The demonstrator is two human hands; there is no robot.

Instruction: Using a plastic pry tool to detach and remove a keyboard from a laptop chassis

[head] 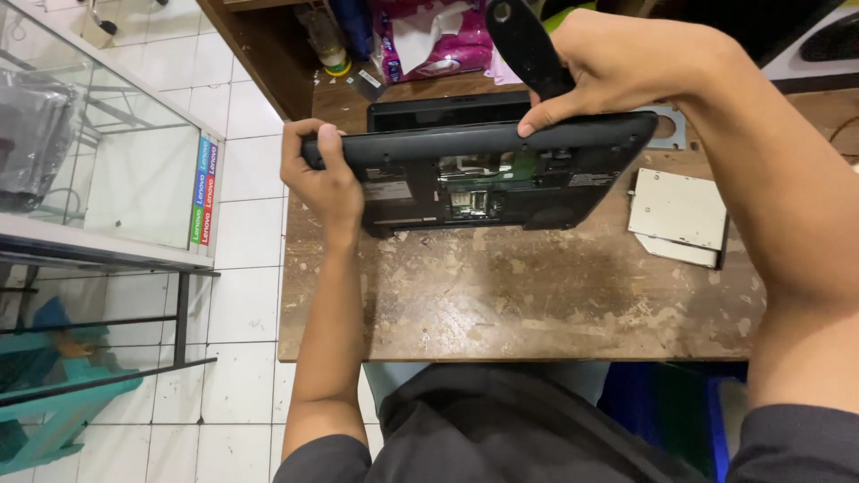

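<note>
Matt black plastic laptop base point(483, 170) standing on a worn wooden table point(537, 304).

The laptop shell looks like smooth, dull plastic, with bare metal and a green circuit board showing through an open bay. The table's brown top is rough, its finish scuffed and flaking in pale patches. At the right lies a flat drive point(677, 215) in brushed, pale grey metal. A black tool handle point(528, 45) at the far side looks like smooth plastic. To the left, a glossy glass cabinet point(107, 170) stands on shiny white floor tiles point(242, 295).
</note>
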